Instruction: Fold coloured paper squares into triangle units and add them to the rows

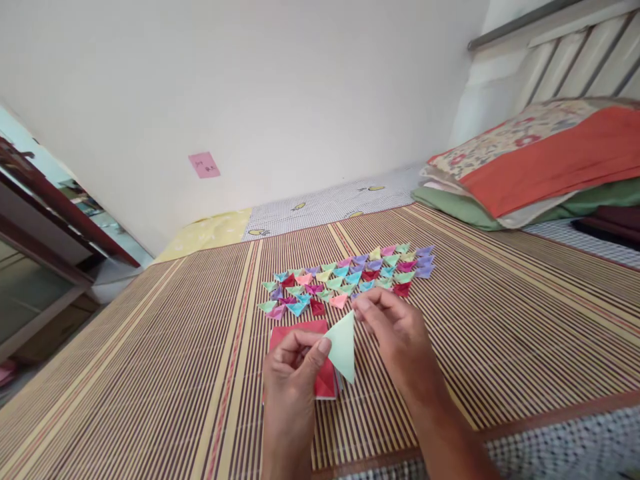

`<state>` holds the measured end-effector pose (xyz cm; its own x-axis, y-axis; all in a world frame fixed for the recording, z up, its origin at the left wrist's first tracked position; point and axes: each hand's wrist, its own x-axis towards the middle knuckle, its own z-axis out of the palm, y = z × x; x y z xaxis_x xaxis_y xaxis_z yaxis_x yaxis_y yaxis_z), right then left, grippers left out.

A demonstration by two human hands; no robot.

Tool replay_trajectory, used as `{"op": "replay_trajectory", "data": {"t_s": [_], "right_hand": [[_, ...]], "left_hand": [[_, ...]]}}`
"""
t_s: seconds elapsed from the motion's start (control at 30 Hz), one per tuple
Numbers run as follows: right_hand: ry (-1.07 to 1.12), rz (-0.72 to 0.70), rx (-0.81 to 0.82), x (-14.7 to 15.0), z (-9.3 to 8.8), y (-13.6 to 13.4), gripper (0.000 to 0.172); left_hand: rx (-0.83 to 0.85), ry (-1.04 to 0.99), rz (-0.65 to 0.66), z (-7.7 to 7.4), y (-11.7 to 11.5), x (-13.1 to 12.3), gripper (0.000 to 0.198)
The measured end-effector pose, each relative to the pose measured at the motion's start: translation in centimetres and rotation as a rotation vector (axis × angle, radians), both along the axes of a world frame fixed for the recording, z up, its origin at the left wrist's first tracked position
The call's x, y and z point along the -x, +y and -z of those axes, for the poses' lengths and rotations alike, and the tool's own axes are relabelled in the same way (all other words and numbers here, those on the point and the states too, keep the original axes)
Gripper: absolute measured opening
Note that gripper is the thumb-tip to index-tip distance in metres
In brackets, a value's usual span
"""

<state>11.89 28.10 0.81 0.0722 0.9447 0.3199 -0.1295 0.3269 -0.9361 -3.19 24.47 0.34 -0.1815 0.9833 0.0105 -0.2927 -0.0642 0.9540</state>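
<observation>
Left hand (pixel 291 381) and right hand (pixel 396 335) pinching one green paper triangle (pixel 344 348), one red stack (pixel 299 328) beneath, about forty folded pieces (pixel 350 276)

A: What's on the wall (pixel 300 80)?
B: A pink note (pixel 204 165), its writing too small to read.
A: And at the right?
B: Stacked pillows (pixel 540 160) on the bed (pixel 325 200), below what looks like a slatted headboard (pixel 575 53). A striped mat (pixel 125 347) covers the middle.

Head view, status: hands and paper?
Left hand and right hand both pinch green paper triangle. Red paper stack beneath on mat. Folded pieces in rows beyond, apart.
</observation>
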Motion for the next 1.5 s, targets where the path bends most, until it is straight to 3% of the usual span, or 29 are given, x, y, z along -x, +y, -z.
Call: {"op": "replay_trajectory", "data": {"t_s": [0.07,0.13,0.3,0.53,0.73,0.93,1.17,1.3,1.5], "right_hand": [[0.010,0.090,-0.005,-0.6,0.1,0.5,0.025],[-0.020,0.068,0.008,-1.1,0.2,0.8,0.029],[-0.184,-0.275,0.047,-0.2,-0.1,0.4,0.030],[-0.244,-0.203,-0.018,0.8,-0.8,-0.1,0.032],[-0.302,-0.294,0.018,0.7,-1.1,-0.4,0.018],[-0.378,-0.429,0.072,-0.2,-1.2,-0.3,0.016],[-0.192,-0.253,-0.036,-0.4,-1.1,0.1,0.020],[-0.167,-0.299,-0.029,0.2,-0.9,0.0,0.014],[-0.157,-0.290,-0.049,0.1,-0.7,0.1,0.017]], "left_hand": [[0.009,-0.056,-0.007,0.1,0.3,0.3,0.026],[0.019,-0.122,-0.053,0.3,0.8,0.5,0.030],[0.019,-0.220,-0.128,0.5,1.7,0.5,0.035],[0.057,-0.274,0.078,0.2,1.6,0.5,0.033],[0.004,-0.351,-0.094,0.2,1.8,0.6,0.035],[0.034,-0.465,-0.129,0.3,2.4,1.4,0.032],[0.134,-0.461,-0.028,-0.2,1.9,1.0,0.035],[0.125,-0.437,0.048,-0.2,1.8,0.8,0.032],[0.090,-0.417,0.052,0.1,1.8,1.0,0.030]]}}
